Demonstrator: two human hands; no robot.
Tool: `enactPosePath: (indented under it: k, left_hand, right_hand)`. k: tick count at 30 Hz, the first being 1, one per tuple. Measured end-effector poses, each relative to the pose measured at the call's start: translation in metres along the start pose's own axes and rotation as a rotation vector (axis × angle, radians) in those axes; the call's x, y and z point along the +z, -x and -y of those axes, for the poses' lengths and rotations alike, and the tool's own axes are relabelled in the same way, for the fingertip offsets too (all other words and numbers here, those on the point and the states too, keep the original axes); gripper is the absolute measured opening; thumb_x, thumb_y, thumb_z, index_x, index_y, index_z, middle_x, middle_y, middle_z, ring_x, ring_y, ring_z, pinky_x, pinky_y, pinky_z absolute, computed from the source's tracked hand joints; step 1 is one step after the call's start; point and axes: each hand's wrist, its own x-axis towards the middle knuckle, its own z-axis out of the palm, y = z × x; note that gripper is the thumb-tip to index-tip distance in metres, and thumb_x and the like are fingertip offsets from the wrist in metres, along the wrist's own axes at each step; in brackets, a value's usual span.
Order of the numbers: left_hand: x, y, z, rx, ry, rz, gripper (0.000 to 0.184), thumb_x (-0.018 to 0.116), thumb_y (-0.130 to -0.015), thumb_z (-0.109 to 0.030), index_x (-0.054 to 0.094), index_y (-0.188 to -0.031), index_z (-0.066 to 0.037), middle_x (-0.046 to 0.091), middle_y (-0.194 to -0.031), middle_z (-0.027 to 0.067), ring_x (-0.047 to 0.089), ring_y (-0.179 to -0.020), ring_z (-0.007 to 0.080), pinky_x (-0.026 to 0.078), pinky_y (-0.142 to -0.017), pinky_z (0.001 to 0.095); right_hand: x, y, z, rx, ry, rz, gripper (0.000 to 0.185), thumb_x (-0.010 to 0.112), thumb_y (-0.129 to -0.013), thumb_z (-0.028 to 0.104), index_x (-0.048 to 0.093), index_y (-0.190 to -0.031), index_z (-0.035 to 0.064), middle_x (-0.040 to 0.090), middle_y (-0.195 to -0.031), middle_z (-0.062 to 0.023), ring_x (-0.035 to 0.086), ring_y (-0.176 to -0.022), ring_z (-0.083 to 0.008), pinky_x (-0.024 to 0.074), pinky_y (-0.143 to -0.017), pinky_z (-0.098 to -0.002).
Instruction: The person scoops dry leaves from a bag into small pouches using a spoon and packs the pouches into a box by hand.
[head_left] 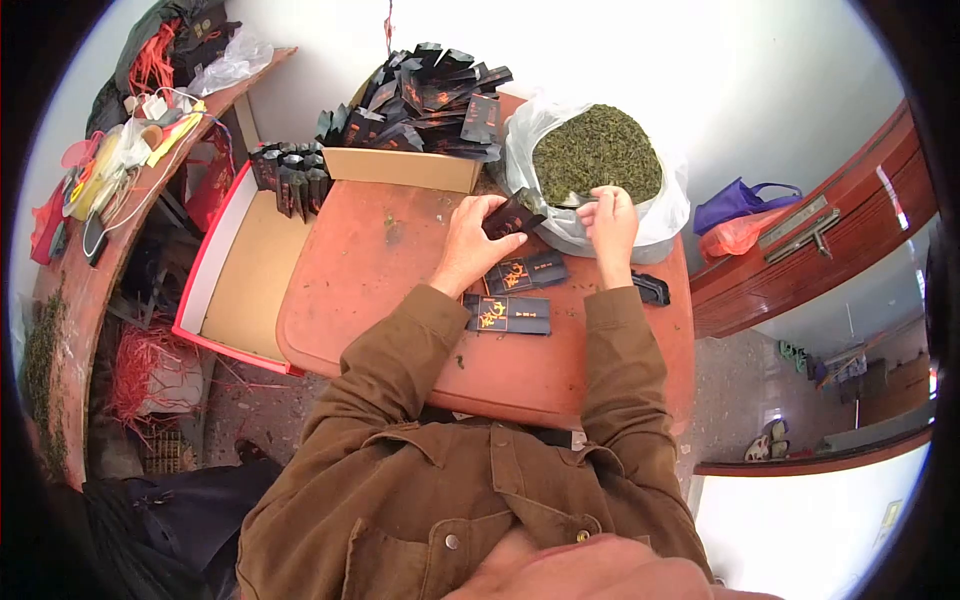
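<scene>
My left hand [468, 240] is closed around a small black tea pouch [516, 214], tilted with its upper end toward the tea. Pinched in my right hand [608, 222] is what looks like a metal spoon [570, 200], at the near edge of a heap of dark green tea leaves [598, 150]. The leaves fill a white plastic bag [655, 215]. Below my left hand, flat black pouches [512, 314] with orange lettering lie on the red table [350, 260]. Near my right wrist is another dark packet [653, 289].
A cardboard box [400, 170] piled with black pouches [430, 95] stands at the table's back. To its left, a red-edged box [240, 270] holds several upright pouches [298, 180]. A cluttered wooden bench [125, 215] runs along the left; a wooden door [800, 250] stands at right.
</scene>
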Motion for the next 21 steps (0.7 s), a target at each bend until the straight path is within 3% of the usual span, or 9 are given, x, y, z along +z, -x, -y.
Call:
enactPosePath:
  k: [5,11,14,18,21]
  left_hand:
    - [-0.001,0.0,-0.002,-0.002,-0.02,0.015,0.055,0.087,-0.071,-0.017,0.061,-0.117,-0.004,0.057,-0.112,0.0105,0.059,-0.108,0.0258,0.05,-0.096,0.0373]
    - [0.0,-0.001,0.002,-0.006,0.044,0.01,0.054,0.086,-0.069,-0.023,0.063,-0.114,-0.006,0.058,-0.113,0.0121,0.053,-0.112,0.0321,0.045,-0.098,0.0426]
    - [-0.001,0.0,0.0,-0.013,0.03,0.022,0.053,0.085,-0.069,-0.023,0.063,-0.114,-0.006,0.058,-0.112,0.0119,0.053,-0.112,0.0321,0.044,-0.098,0.0428]
    - [-0.001,-0.002,0.001,-0.014,0.014,0.033,0.053,0.085,-0.07,-0.025,0.063,-0.114,-0.007,0.058,-0.112,0.0117,0.053,-0.113,0.032,0.044,-0.098,0.043]
    - [0.0,-0.001,0.002,-0.011,0.019,0.033,0.054,0.085,-0.07,-0.025,0.063,-0.115,-0.007,0.058,-0.112,0.0115,0.053,-0.113,0.0318,0.044,-0.098,0.0428]
  right_hand:
    - [-0.011,0.004,0.001,0.01,-0.113,-0.068,0.022,0.046,-0.102,0.019,0.061,-0.103,0.003,0.067,-0.068,-0.005,0.054,-0.051,-0.0086,0.044,-0.049,-0.0265]
    - [-0.021,0.005,0.012,-0.484,0.506,-0.052,0.02,0.049,-0.102,0.017,0.063,-0.112,0.0072,0.069,-0.076,-0.0076,0.066,-0.07,-0.0245,0.0508,-0.065,-0.0397]
    - [-0.037,-0.009,0.019,-0.478,0.558,-0.135,0.021,0.049,-0.102,0.018,0.064,-0.113,0.0093,0.069,-0.079,-0.0082,0.067,-0.08,-0.0299,0.0509,-0.072,-0.0427]
    - [-0.052,-0.025,0.023,-0.52,0.71,-0.148,0.022,0.048,-0.103,0.02,0.064,-0.111,0.0093,0.068,-0.077,-0.0087,0.067,-0.077,-0.0308,0.0509,-0.07,-0.0442]
    - [-0.039,-0.013,0.018,-0.434,0.699,0.052,0.021,0.048,-0.102,0.02,0.064,-0.107,0.007,0.069,-0.078,-0.0117,0.067,-0.079,-0.0331,0.0508,-0.071,-0.0462]
